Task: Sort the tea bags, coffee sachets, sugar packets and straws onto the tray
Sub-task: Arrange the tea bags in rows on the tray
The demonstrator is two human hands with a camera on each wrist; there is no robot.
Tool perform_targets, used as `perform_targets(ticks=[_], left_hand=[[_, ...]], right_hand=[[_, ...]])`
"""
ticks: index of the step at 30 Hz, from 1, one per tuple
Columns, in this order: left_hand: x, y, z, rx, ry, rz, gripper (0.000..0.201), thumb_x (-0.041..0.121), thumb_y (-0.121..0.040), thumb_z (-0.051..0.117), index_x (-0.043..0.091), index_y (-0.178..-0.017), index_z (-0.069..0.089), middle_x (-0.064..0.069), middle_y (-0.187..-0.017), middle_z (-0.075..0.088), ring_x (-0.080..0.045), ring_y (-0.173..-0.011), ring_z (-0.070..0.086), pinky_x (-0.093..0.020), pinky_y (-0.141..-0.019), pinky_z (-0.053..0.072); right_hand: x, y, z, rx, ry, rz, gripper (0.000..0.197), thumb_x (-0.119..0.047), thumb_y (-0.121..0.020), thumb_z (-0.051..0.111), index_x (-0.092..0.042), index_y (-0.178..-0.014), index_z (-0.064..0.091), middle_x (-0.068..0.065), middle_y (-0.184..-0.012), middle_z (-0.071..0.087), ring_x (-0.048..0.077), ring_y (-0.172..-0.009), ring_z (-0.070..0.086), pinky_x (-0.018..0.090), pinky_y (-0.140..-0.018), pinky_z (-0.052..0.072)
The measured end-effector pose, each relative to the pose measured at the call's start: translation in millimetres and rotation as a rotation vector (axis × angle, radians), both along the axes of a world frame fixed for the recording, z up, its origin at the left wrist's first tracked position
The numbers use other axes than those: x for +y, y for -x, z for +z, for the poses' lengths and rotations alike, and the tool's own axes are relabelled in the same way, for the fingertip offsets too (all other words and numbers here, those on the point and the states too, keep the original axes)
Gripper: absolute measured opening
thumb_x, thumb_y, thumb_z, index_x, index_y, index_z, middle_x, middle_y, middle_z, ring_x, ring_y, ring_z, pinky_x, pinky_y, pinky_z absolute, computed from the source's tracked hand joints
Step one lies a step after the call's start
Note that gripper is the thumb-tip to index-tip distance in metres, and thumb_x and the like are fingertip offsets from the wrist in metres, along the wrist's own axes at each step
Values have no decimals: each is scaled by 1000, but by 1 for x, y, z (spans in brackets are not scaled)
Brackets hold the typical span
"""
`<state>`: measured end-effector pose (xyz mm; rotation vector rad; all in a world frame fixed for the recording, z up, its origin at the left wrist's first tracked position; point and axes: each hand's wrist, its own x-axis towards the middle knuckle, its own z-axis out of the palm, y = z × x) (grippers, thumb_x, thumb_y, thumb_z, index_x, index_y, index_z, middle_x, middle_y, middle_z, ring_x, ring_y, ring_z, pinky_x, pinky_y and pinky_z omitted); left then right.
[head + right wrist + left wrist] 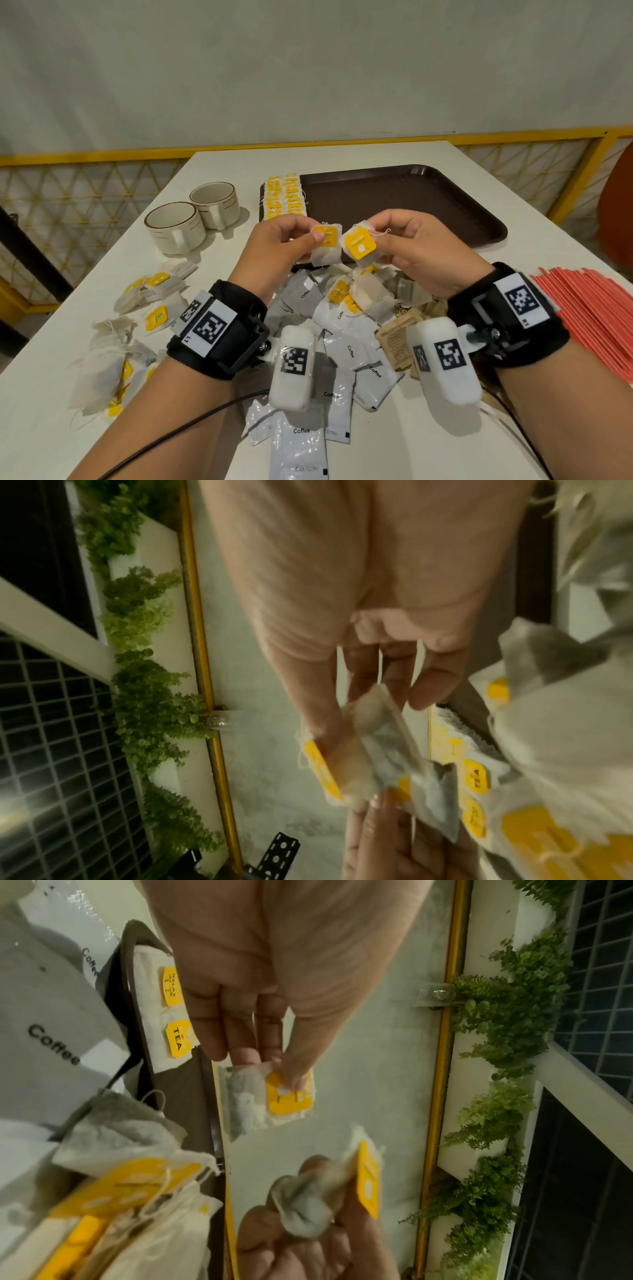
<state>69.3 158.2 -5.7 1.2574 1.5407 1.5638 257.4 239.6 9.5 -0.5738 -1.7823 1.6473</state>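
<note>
My left hand (303,240) pinches a tea bag with a yellow tag (327,245), thumb on the tag, just above the near edge of the brown tray (411,202). Beside it my right hand (383,236) pinches a second yellow-tagged tea bag (359,246). The left wrist view shows the left hand's tea bag (274,1096) and the right hand's tea bag (342,1183) below it. A row of tea bags (282,197) lies along the tray's left end. Under my wrists sits a mixed pile: white coffee sachets (342,346), loose tea bags (346,294) and brown sugar packets (397,335).
Two cream cups (191,219) stand left of the tray. More loose tea bags (137,325) are scattered at the left. Red straws (589,318) lie in a heap at the right. A yellow railing (102,157) runs behind the white table (68,377).
</note>
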Motion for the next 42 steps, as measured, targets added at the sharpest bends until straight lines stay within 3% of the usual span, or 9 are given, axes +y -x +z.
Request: perform_targets(ticks=[4, 7, 11, 15, 22, 32, 34, 37, 42], left_hand=[[-1, -2, 1, -36, -10, -7, 7, 11, -86, 67, 16, -81, 68, -9, -83, 69, -16, -74, 65, -25, -67, 54], [-3, -9, 3, -85, -5, -74, 8, 6, -86, 64, 12, -82, 68, -1, -75, 71, -10, -67, 66, -19, -62, 53], [-3, -12, 2, -50, 0, -88, 10, 7, -89, 62, 12, -83, 69, -5, -78, 70, -12, -69, 66, -19, -62, 52], [-4, -11, 2, -67, 35, -72, 12, 6, -88, 61, 13, -81, 68, 3, -68, 69, -7, -60, 63, -18, -59, 51], [-4, -10, 1, -85, 55, -76, 11, 5, -88, 61, 11, -83, 69, 1, -68, 70, -9, -60, 64, -19, -59, 52], [-6, -18, 6, -173, -22, -138, 14, 9, -92, 55, 8, -91, 69, 3, -67, 67, -7, -60, 61, -20, -60, 50], [-6, -20, 7, -180, -24, -129, 18, 16, -93, 55, 8, -88, 70, -1, -65, 66, -10, -61, 61, -23, -64, 52], [-6, -24, 5, -114, -46, -131, 25, 33, -80, 62, 14, -88, 75, -16, -85, 71, -23, -80, 67, -37, -79, 56], [-6, -29, 1, -105, -36, -133, 25, 33, -76, 67, 19, -95, 76, -9, -97, 74, -27, -94, 69, -43, -88, 53]], right_hand=[[-3, 2, 1, 40, 17, 24, 10, -2, -80, 64, -8, -89, 64, 3, -80, 68, 12, -69, 62, 17, -57, 50], [-5, 5, -2, 16, 11, -15, 17, 8, -84, 61, -8, -87, 56, 9, -80, 62, 16, -65, 58, 21, -56, 51], [-7, 6, -2, 17, 23, -19, 23, 16, -84, 56, -6, -83, 50, 14, -84, 58, 16, -59, 60, 23, -57, 55], [-5, 5, -2, -16, 75, -29, 26, 16, -83, 56, -7, -80, 46, 15, -89, 61, 18, -63, 64, 25, -57, 57], [-6, 7, -3, -93, 70, -44, 12, 7, -87, 58, 3, -93, 68, 16, -87, 67, 20, -72, 63, 25, -68, 57], [-6, 14, 7, -130, 15, -93, 21, 11, -77, 69, -7, -79, 57, 15, -73, 59, 30, -72, 55, 31, -62, 50], [-6, 14, 12, -160, 15, -91, 21, 13, -77, 67, -5, -78, 56, 15, -70, 58, 25, -64, 56, 25, -55, 51], [-5, 13, 16, -226, -15, -68, 19, 14, -76, 68, -2, -78, 57, 15, -68, 58, 17, -52, 55, 20, -49, 48], [-5, 9, 17, -280, -29, -70, 19, 14, -76, 68, -3, -76, 59, 17, -70, 58, 21, -58, 55, 24, -52, 48]])
